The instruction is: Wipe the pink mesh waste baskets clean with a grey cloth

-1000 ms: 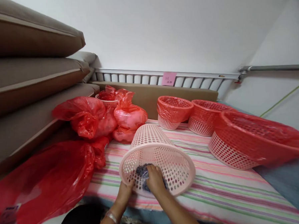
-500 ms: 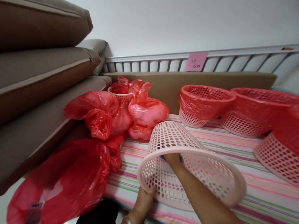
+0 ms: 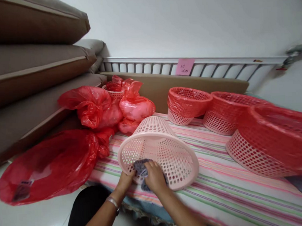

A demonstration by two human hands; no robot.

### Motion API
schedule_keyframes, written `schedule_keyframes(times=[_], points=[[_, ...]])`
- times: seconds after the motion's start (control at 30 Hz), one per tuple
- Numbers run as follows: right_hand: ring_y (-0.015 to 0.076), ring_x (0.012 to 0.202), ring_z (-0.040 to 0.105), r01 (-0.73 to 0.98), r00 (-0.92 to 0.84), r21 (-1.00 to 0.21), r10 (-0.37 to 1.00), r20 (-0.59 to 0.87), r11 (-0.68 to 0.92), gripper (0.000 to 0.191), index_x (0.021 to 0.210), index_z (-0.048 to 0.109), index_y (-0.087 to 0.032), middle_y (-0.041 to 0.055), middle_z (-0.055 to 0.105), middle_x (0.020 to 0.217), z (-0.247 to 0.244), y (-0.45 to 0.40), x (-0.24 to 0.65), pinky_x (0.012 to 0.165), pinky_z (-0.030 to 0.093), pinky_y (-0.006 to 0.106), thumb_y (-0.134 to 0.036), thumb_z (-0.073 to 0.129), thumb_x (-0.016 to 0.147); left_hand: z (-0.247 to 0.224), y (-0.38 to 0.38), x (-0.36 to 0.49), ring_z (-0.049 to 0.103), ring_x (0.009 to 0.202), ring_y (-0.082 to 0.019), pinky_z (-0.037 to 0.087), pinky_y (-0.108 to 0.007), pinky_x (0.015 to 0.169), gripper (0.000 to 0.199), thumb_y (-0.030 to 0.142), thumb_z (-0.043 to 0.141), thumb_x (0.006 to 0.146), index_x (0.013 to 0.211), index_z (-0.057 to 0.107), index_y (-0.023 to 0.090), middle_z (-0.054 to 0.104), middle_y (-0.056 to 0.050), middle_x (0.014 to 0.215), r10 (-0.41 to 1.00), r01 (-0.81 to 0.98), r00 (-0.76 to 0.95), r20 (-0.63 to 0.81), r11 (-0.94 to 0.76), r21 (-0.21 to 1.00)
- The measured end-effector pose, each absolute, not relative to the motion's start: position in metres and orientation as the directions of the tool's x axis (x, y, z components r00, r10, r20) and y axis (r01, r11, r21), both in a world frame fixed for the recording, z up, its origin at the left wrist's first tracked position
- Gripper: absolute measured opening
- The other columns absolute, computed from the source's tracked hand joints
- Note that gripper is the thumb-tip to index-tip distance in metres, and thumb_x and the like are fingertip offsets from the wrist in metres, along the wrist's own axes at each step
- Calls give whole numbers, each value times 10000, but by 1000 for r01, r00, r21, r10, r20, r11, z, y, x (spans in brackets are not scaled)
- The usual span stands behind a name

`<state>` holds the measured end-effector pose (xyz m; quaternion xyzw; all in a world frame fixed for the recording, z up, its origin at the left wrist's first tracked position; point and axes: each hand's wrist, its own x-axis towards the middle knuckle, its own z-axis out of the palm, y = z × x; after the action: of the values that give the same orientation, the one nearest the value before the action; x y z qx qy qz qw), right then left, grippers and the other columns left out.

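Note:
A pale pink perforated plastic basket (image 3: 156, 126) lies on its side on the striped cloth, its mouth facing me. My left hand (image 3: 127, 180) grips the lower left of its rim, the fingertips partly hidden. My right hand (image 3: 155, 175) is closed on a dark grey-blue cloth (image 3: 141, 167) at the lower part of the rim. Part of the cloth hangs over the rim's outer side.
Several pink baskets lined with red bags (image 3: 189, 94) stand along the right. On the left are red plastic bags (image 3: 138, 107), one spread wide (image 3: 49, 165), beside stacked cushions (image 3: 37, 61). A pink note (image 3: 185, 66) hangs on the white rail behind.
My right hand has come out from deep inside the basket to its rim, bringing the cloth into sight. The view has shifted, so the lined baskets show more fully.

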<state>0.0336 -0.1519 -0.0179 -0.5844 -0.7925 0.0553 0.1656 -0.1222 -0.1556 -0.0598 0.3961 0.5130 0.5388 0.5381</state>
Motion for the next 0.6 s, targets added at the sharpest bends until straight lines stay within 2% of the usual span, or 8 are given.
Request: schedule_keyframes(times=[0.13,0.23,0.4,0.6], points=[[229,973,478,824,-376,-378,906,193,422,414,963,601,-213,47,594,981,-19,-187,45,848,343,316,-69,476,595,-57,-156,-121,610,1090,-297,423,-395,992,423,359,661,673,1014,667,110,709,-131,1095,988,-145,-129,-81,61,987],[231,980,474,810,-377,-406,906,192,423,451,980,601,-217,44,592,994,-21,-193,50,853,337,315,-60,471,578,-53,-158,-120,609,1092,-294,403,-390,1013,405,311,672,647,994,674,103,709,-137,1092,989,-132,-131,-68,51,990],[249,945,497,884,-232,-360,949,215,298,433,976,615,-206,58,610,984,-19,-170,42,829,343,335,-54,472,597,-50,-160,-121,590,1120,-327,442,-441,969,456,377,661,663,1036,669,115,697,-141,1121,988,-130,-111,-103,88,988],[262,905,523,934,-82,-313,958,276,170,390,995,624,-164,103,626,984,-24,-99,30,818,361,361,-52,473,653,-65,-155,-127,570,1143,-350,449,-457,969,487,352,674,648,1079,661,126,701,-143,1108,980,-126,-103,-168,155,980]])
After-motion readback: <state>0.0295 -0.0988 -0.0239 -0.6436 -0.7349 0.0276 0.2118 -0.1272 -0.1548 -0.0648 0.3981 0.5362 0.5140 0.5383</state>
